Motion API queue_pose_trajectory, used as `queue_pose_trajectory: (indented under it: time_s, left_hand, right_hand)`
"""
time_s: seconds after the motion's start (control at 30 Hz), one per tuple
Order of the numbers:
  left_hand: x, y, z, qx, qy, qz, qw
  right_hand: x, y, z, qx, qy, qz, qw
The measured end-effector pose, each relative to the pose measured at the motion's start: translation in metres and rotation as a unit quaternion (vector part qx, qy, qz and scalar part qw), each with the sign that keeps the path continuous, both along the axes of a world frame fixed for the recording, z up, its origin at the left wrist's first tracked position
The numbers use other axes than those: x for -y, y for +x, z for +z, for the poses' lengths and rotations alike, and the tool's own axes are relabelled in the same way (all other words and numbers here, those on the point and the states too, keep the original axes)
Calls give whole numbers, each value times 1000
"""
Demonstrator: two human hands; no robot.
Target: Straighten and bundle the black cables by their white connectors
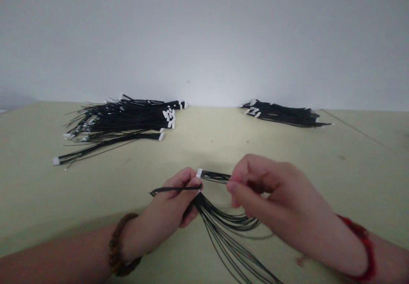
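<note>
Closed around a white connector (199,173) is my left hand (174,203), thumb on top. Black wires (215,176) run from that connector to the right, where the fingertips of my right hand (271,194) pinch them. A second fan of black wires (230,237) drops from below my left thumb toward the lower right; its white connector end shows only slightly between the fingers. A short dark strand (175,188) lies across the back of my left thumb. The far ends of the pinched wires are hidden behind my right fingers.
A large pile of black wire harnesses (134,116) with white connectors lies at the back left of the pale yellow table (204,147). One harness (96,148) lies in front of it. A smaller bundle (287,114) lies back right, before a white wall (204,41).
</note>
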State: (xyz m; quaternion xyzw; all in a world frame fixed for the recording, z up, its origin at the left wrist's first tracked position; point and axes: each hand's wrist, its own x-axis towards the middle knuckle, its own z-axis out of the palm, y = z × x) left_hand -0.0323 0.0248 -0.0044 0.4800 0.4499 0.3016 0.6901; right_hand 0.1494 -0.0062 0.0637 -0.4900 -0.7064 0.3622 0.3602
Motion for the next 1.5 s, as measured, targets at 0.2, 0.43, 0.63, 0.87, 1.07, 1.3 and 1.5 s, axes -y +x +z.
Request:
queue_pose_trajectory:
  time_s: [0.2,0.43,0.63,0.87,1.07,1.3,1.5]
  left_hand:
    - [1,-1,5,29,-6,-19,999]
    - [3,0,8,38,8,-23,999]
    - [3,1,10,36,18,-32,999]
    - [4,0,11,11,54,-41,998]
    - [6,-3,12,-1,62,-51,997]
    - [5,0,13,-13,62,-65,996]
    - [-3,-1,0,-58,46,37,997]
  right_hand:
    - [2,-7,-26,246,236,-19,940]
    - [1,-7,-25,263,243,-17,933]
    - [1,-8,-28,270,242,-15,932]
    - [3,-7,-25,278,240,-7,930]
    - [7,-9,-23,278,242,3,930]
    - [1,-11,-25,299,235,7,925]
    - [19,5,-8,428,357,-52,829]
